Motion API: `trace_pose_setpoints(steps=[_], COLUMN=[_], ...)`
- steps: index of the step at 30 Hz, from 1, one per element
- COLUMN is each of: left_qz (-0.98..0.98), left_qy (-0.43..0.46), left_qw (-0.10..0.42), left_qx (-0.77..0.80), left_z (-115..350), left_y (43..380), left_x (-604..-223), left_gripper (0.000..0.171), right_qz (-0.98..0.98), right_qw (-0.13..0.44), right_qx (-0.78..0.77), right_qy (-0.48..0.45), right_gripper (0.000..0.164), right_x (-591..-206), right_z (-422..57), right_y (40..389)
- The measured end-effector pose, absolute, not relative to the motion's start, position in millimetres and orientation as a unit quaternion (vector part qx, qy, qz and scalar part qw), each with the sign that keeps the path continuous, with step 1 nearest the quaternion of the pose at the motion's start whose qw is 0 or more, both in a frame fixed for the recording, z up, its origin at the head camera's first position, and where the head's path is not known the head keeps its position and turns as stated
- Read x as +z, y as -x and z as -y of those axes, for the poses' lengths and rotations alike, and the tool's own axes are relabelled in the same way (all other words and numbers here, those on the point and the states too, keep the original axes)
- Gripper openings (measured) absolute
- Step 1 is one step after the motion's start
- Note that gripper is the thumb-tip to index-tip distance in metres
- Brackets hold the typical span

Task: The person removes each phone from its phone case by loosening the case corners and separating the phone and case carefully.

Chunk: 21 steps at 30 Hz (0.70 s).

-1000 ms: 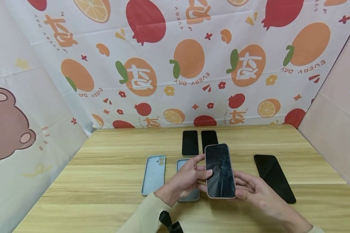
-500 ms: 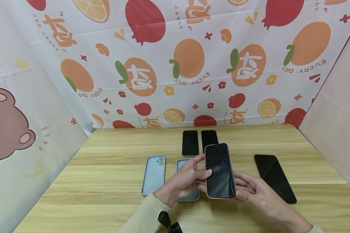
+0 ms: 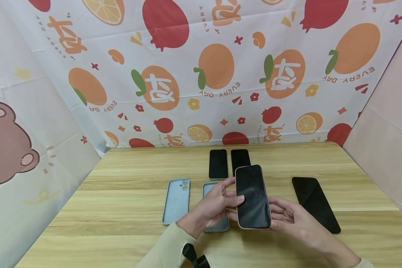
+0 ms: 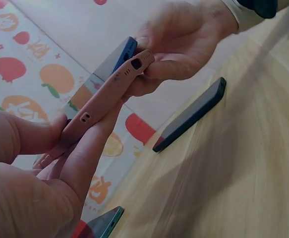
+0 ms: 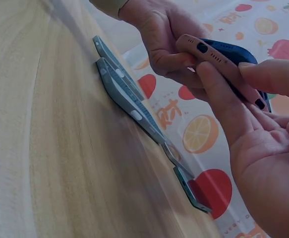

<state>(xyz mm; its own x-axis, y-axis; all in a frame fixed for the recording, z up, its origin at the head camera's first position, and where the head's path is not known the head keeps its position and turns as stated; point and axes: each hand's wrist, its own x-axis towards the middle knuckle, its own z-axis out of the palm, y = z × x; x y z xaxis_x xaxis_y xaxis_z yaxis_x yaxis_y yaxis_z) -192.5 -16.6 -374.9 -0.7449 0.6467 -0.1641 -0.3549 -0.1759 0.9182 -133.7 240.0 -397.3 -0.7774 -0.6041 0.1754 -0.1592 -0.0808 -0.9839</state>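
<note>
Both hands hold a dark-screened phone [image 3: 252,197] with a pink case [image 4: 102,96] around it, raised above the table with the screen up and tilted. Along its bottom end the phone's blue edge [image 4: 128,54] stands out of the case, seen from both wrists. My left hand [image 3: 217,201] grips the left side, thumb on the screen's edge and fingers underneath. At the lower right corner my right hand [image 3: 293,219] pinches the case and phone, its thumb [image 5: 268,77] at the edge and its fingers beneath. Under the left hand lies a light blue phone case [image 3: 217,225], partly hidden.
A second light blue case [image 3: 176,203] lies to the left, its inside facing up. At the back are two black-screened phones [image 3: 218,164], the right-hand phone [image 3: 240,158] partly covered by the held one. A larger black phone [image 3: 316,204] lies on the wooden table [image 3: 104,208] at right.
</note>
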Motion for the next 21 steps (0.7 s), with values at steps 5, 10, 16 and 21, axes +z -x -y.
trace_pose_setpoints(steps=[5,10,16,21], left_qz=[-0.567,-0.578,-0.590,-0.595], left_qy=[-0.140,-0.135,-0.122,-0.113], left_qw=[0.321,0.314,0.304,0.297], left_qx=[0.745,0.741,0.738,0.738], left_z=[14.5,12.7,11.5,10.9], left_y=[192.1,191.7,190.4,189.7], left_x=[-375.5,-377.7,-380.2,-381.4], left_gripper=[0.060,0.059,0.064,0.066], right_qz=[-0.679,-0.693,-0.696,-0.677], right_qw=[0.182,0.201,0.204,0.208], right_qx=[-0.661,-0.648,-0.642,-0.659], right_qy=[0.262,0.244,0.248,0.254], right_gripper=[0.056,0.058,0.064,0.068], right_x=[-396.0,-393.9,-392.6,-392.9], right_z=[-242.6,-244.4,-243.9,-243.4], right_y=[133.8,133.6,133.4,133.6])
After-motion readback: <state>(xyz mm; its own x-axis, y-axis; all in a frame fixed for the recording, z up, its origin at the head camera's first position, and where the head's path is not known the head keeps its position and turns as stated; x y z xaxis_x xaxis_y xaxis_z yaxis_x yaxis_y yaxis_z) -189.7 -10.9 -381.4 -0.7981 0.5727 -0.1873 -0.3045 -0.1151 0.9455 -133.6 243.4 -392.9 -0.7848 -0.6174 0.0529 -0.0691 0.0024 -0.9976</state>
